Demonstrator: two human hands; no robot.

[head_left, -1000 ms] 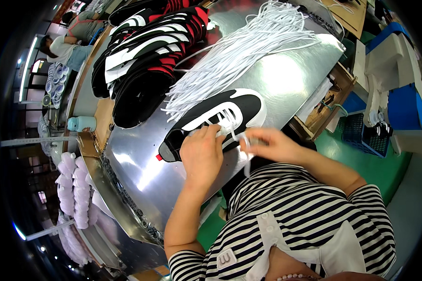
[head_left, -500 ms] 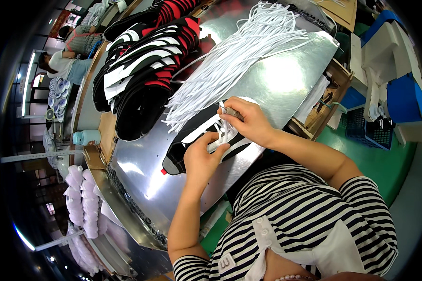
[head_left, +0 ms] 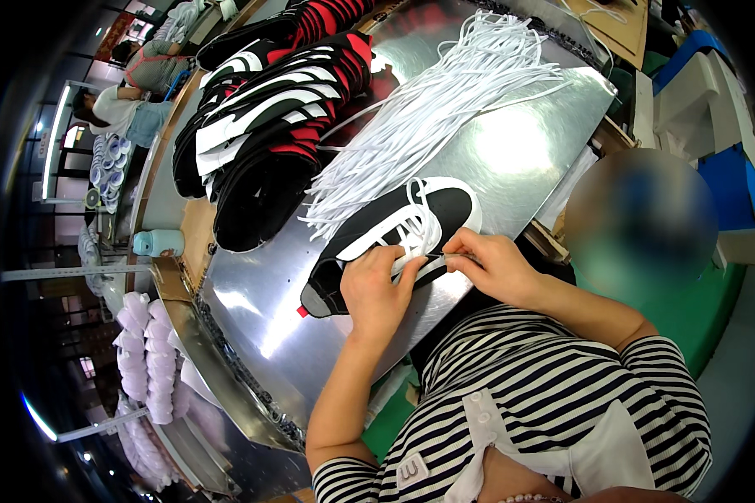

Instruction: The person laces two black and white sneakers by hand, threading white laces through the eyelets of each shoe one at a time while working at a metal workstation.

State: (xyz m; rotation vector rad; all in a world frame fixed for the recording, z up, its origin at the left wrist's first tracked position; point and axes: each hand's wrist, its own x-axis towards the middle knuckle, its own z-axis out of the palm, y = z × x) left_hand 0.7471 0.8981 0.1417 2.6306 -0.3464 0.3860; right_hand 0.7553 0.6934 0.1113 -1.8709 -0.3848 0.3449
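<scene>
A black shoe upper [head_left: 369, 220] with white panels and a red heel tab lies on the metal tabletop [head_left: 252, 289]. White lace [head_left: 429, 220] crosses its eyelet rows, and a loop stands up over the tongue. My left hand [head_left: 376, 289] is closed on the near eyelet edge, thumb and fingers pinching it. Just to the right, my right hand [head_left: 493, 267] is closed in a pinch at that edge. A thin dark tool [head_left: 435, 256] runs from its fingertips toward my left thumb; most of it is hidden.
Beyond the upper lies a long bundle of white laces [head_left: 428, 117]. Stacked black, white and red uppers [head_left: 268, 134] stand at the far left. A light-blue bottle [head_left: 158, 243] sits by the table's left edge. Two people [head_left: 130, 109] are in the background.
My right hand has moved from the far side of the lacing down to the near eyelet edge, beside my left hand. The lace loop now stands free. The upper has shifted slightly right.
</scene>
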